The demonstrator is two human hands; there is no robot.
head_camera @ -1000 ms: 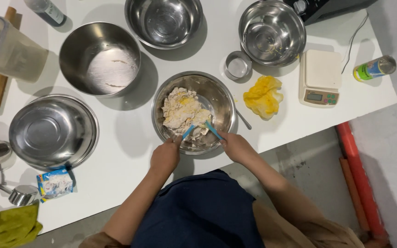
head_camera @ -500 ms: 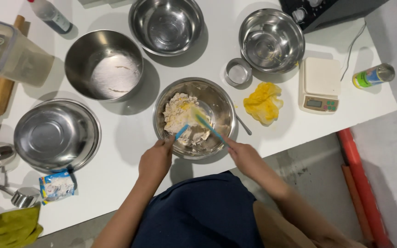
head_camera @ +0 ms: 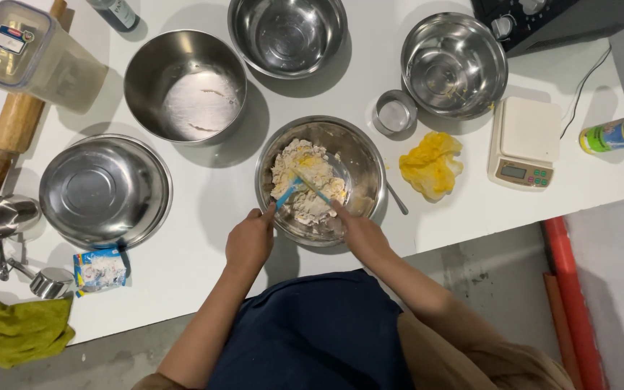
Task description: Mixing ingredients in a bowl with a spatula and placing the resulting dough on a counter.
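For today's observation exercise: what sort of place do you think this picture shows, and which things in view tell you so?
Probably a makeshift baking workspace: a white table on a bare concrete floor, crowded with steel mixing bowls, a rolling pin and a kitchen scale. Both hands work dough in the middle bowl.

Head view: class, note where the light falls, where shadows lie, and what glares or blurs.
Head view: lit from the upper left, so the bowls throw soft shadows down-right on the white table; the empty steel bowl shows glare; the mixing bowl is sharp, with both hands in focus.
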